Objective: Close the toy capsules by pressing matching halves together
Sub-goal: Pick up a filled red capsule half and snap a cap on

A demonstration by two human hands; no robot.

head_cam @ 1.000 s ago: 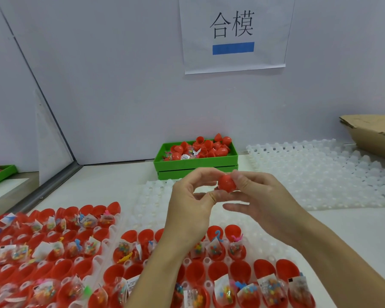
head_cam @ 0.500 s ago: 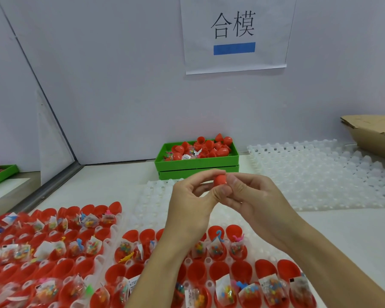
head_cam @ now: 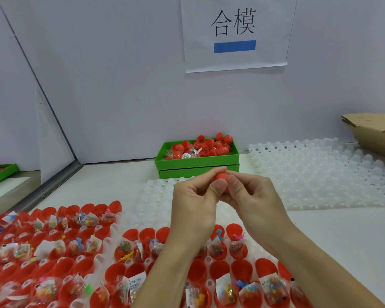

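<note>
Both hands meet in the air above the table, in the middle of the view. The left hand (head_cam: 195, 202) and the right hand (head_cam: 252, 196) pinch one red capsule (head_cam: 221, 176) between them. The fingers of each hand are curled around it, and the two thumbs lie side by side on its near face. Only the top of the capsule shows between the fingertips, so I cannot tell if its two halves are fully joined.

Just behind the hands stands a green tray (head_cam: 197, 164), which sits on a second green tray. It holds a heap of red capsules and loose halves, with some small packets among them. Under the hands lies a white holder (head_cam: 151, 196) with many round cups, bare at this part. A second white holder (head_cam: 320, 174) lies to the right, near the wall.

Near the bottom of the view there are rows of open red halves (head_cam: 133, 270) that stand in white holders. Many of them carry a clear packet (head_cam: 125, 246) with small coloured toys inside, and others are hollow. The rows at the left edge are blurred.

A cardboard box (head_cam: 373, 132) rests at the far right. On the wall hangs a paper sign (head_cam: 235, 32) with two black characters and a blue bar. Another green tray (head_cam: 0, 174) shows at the far left, behind a divider.
</note>
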